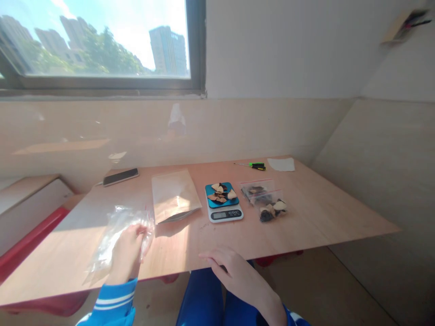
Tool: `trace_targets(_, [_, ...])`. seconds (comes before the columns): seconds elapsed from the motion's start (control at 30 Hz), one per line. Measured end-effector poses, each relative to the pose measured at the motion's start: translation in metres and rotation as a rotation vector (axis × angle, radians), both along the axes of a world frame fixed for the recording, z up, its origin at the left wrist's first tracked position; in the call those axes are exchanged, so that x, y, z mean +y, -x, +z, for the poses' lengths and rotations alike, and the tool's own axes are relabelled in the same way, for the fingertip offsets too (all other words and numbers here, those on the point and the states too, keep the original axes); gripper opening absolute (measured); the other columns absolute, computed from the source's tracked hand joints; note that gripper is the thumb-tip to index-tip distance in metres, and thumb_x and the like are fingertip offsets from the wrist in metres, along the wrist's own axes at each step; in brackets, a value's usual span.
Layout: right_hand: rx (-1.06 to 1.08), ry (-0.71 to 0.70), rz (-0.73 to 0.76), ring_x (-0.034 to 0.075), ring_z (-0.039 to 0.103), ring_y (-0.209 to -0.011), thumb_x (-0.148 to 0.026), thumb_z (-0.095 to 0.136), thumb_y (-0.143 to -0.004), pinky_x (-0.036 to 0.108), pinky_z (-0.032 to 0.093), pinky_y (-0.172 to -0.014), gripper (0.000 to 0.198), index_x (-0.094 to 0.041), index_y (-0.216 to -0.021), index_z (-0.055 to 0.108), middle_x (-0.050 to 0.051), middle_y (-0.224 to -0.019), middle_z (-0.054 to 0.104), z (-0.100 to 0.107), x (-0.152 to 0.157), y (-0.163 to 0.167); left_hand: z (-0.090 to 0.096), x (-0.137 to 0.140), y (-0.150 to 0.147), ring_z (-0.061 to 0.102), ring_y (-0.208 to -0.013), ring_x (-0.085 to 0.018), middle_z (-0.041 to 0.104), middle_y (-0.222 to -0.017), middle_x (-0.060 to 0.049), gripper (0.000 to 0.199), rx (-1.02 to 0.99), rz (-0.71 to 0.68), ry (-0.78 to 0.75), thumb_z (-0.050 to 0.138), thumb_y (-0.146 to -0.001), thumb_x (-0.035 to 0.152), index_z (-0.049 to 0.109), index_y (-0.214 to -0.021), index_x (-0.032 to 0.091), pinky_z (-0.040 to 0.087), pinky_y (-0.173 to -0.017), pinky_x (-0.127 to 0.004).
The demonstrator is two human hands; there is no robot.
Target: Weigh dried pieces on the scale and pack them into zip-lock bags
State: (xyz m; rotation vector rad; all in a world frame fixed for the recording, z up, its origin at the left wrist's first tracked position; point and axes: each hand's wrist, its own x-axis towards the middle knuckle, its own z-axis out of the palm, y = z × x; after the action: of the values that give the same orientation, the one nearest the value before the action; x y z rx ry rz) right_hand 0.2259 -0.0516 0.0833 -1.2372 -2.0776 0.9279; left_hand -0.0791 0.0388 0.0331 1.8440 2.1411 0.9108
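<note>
At the left of the table, my left hand (129, 244) is closed with its fingertips pinching a clear plastic zip bag (147, 228). More clear plastic bags (113, 231) lie loosely under and beside it. Over the table's front edge rests my right hand (226, 265), its fingers stretched out and holding nothing. A kitchen scale (226, 214) with a blue platform stands beyond my right hand, bearing several dried pale and dark pieces (220, 194). The display is too small to read. Between the scale and the bags lies a brown paper pouch (175, 194), its mouth toward me.
Right of the scale, zip bags (273, 208) hold similar dried pieces. Farther back are screwdrivers (256, 166) with green and black handles and a white paper sheet (281, 164). A phone (121, 177) lies at the back left. Red stools (61, 303) stand below the table.
</note>
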Motion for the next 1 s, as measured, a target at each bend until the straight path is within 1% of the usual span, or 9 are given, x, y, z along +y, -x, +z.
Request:
trace_targets(0.13, [0.059, -0.002, -0.014, 0.018, 0.062, -0.105, -0.024, 0.040, -0.097, 0.032, 0.047, -0.094, 0.032, -0.027, -0.117, 0.065, 0.003, -0.109, 0.069, 0.000, 0.000, -0.001, 0.023, -0.007, -0.003, 0.067, -0.084, -0.032, 0.070, -0.093, -0.016, 0.030, 0.007, 0.144, -0.126, 0.043, -0.086, 0.035, 0.064, -0.093, 0.016, 0.052, -0.072, -0.045])
trace_targets(0.17, [0.096, -0.018, -0.033, 0.018, 0.060, -0.107, -0.025, 0.040, -0.097, 0.032, 0.047, -0.095, 0.031, -0.026, -0.118, 0.064, 0.004, -0.110, 0.068, 0.000, 0.001, 0.001, 0.029, -0.010, -0.010, 0.066, -0.087, -0.032, 0.070, -0.097, -0.016, 0.031, -0.005, 0.172, -0.227, 0.043, -0.087, 0.039, 0.064, -0.094, 0.017, 0.052, -0.075, -0.046])
trace_targets(0.27, [0.254, -0.055, -0.185, 0.019, 0.057, -0.113, -0.031, 0.040, -0.097, 0.033, 0.047, -0.095, 0.033, -0.023, -0.123, 0.058, 0.007, -0.121, 0.062, -0.003, 0.011, 0.014, 0.046, -0.021, -0.045, 0.065, -0.082, -0.026, 0.070, -0.094, -0.011, 0.033, -0.115, 0.032, -0.433, 0.049, -0.086, 0.046, 0.065, -0.095, 0.019, 0.054, -0.074, -0.041])
trace_targets(0.33, [0.356, -0.043, -0.308, 0.020, 0.059, -0.110, -0.038, 0.042, -0.096, 0.033, 0.049, -0.092, 0.037, -0.021, -0.127, 0.053, 0.010, -0.125, 0.060, -0.003, 0.019, 0.024, 0.050, -0.031, -0.076, 0.066, -0.085, -0.022, 0.070, -0.099, -0.007, 0.027, -0.162, -0.163, -0.445, 0.054, -0.087, 0.042, 0.064, -0.101, 0.020, 0.054, -0.078, -0.037])
trace_targets(0.43, [0.483, 0.017, -0.377, 0.019, 0.065, -0.095, -0.045, 0.045, -0.093, 0.032, 0.053, -0.081, 0.040, -0.019, -0.122, 0.054, 0.010, -0.113, 0.066, -0.002, 0.027, 0.033, 0.044, -0.042, -0.116, 0.063, -0.102, -0.020, 0.068, -0.109, -0.005, 0.024, -0.200, -0.389, -0.406, 0.053, -0.090, 0.030, 0.061, -0.111, 0.024, 0.052, -0.087, -0.035])
trace_targets(0.53, [0.577, 0.046, -0.382, 0.019, 0.067, -0.085, -0.048, 0.047, -0.092, 0.030, 0.054, -0.075, 0.036, -0.018, -0.106, 0.060, 0.009, -0.100, 0.071, -0.001, 0.029, 0.031, 0.035, -0.050, -0.141, 0.061, -0.108, -0.020, 0.066, -0.116, -0.006, 0.029, -0.263, -0.443, -0.394, 0.052, -0.091, 0.026, 0.058, -0.119, 0.026, 0.052, -0.089, -0.035])
trace_targets(0.67, [0.608, 0.019, -0.426, 0.020, 0.068, -0.087, -0.047, 0.051, -0.090, 0.030, 0.054, -0.078, 0.032, -0.018, -0.098, 0.062, 0.008, -0.095, 0.072, -0.004, 0.028, 0.019, 0.029, -0.055, -0.156, 0.057, -0.115, -0.021, 0.062, -0.124, -0.007, 0.036, -0.365, -0.512, -0.321, 0.047, -0.093, 0.023, 0.055, -0.128, 0.028, 0.049, -0.095, -0.037])
trace_targets(0.87, [0.495, -0.018, -0.445, 0.018, 0.067, -0.075, -0.044, 0.053, -0.089, 0.026, 0.052, -0.069, 0.029, -0.018, -0.090, 0.066, 0.005, -0.084, 0.073, -0.004, 0.034, 0.007, 0.034, -0.056, -0.158, 0.056, -0.116, -0.022, 0.059, -0.125, -0.009, 0.036, -0.466, -0.539, -0.262, 0.046, -0.093, 0.026, 0.056, -0.128, 0.028, 0.048, -0.095, -0.038])
trace_targets(1.0, [0.435, -0.032, -0.352, 0.017, 0.066, -0.081, -0.041, 0.048, -0.093, 0.025, 0.050, -0.073, 0.030, -0.019, -0.094, 0.068, 0.004, -0.090, 0.073, 0.002, 0.033, 0.003, 0.033, -0.054, -0.155, 0.060, -0.109, -0.022, 0.061, -0.122, -0.008, 0.037, -0.489, -0.497, -0.271, 0.052, -0.090, 0.030, 0.057, -0.127, 0.027, 0.051, -0.089, -0.036])
